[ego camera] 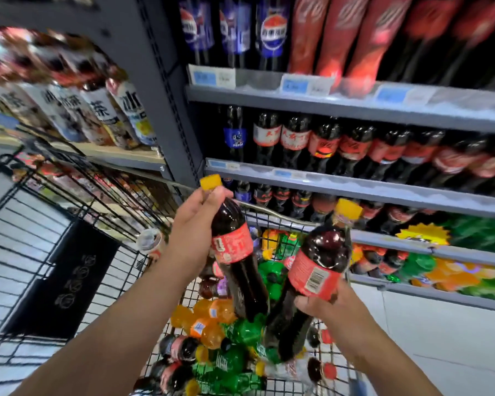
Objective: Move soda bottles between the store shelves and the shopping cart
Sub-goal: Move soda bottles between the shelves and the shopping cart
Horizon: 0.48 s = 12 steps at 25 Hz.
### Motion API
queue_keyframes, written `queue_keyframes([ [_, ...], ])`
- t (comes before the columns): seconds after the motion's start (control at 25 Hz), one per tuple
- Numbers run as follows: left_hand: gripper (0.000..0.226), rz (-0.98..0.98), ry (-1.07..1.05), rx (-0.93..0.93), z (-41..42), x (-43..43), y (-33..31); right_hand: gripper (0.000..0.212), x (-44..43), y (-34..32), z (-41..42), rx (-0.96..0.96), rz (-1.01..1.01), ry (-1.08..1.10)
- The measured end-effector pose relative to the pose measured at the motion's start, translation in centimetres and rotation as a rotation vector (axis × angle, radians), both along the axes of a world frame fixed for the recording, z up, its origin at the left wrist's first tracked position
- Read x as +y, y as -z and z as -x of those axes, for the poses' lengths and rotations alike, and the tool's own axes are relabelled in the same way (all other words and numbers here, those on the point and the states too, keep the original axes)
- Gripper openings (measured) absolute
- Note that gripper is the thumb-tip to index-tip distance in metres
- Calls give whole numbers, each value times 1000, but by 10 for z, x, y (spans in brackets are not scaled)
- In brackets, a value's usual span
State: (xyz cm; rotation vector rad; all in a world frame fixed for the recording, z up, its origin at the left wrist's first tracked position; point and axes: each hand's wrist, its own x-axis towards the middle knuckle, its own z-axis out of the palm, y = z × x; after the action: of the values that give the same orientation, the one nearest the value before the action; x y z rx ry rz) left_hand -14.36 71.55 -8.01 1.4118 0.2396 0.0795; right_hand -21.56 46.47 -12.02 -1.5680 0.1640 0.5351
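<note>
Shelves (355,110) behind cart (280,217); left hand (192,232) grips cola bottle (235,252) neck, right hand (326,307) seemingly clasps second bottle (317,270).

1. The shopping cart (280,215) is heaped with bottles across its whole basket (I see no way down through them).
2. Above the heap, the left cola bottle (235,252) and right cola bottle (317,270) lean close together, leaving a narrow slot between.
3. The shelves (355,187) ahead are packed in rows; one dark gap sits left of the blue-label bottle (234,135).
4. A black wire cart (66,281) crowds my left; bare floor (440,338) opens right.
</note>
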Motion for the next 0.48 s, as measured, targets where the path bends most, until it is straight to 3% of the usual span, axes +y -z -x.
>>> queue_keyframes([
  [0.12,22,157,52,-42,-1,-31,-38,68,-2,-37,0,-25,-175,-74],
  [0.24,23,227,114,-72,-3,-59,-68,86,-8,-69,-3,-35,-288,-189],
  [0.48,47,231,228,-115,-7,-108,-111,113,-35,-116,-1,-210,-234,-81],
])
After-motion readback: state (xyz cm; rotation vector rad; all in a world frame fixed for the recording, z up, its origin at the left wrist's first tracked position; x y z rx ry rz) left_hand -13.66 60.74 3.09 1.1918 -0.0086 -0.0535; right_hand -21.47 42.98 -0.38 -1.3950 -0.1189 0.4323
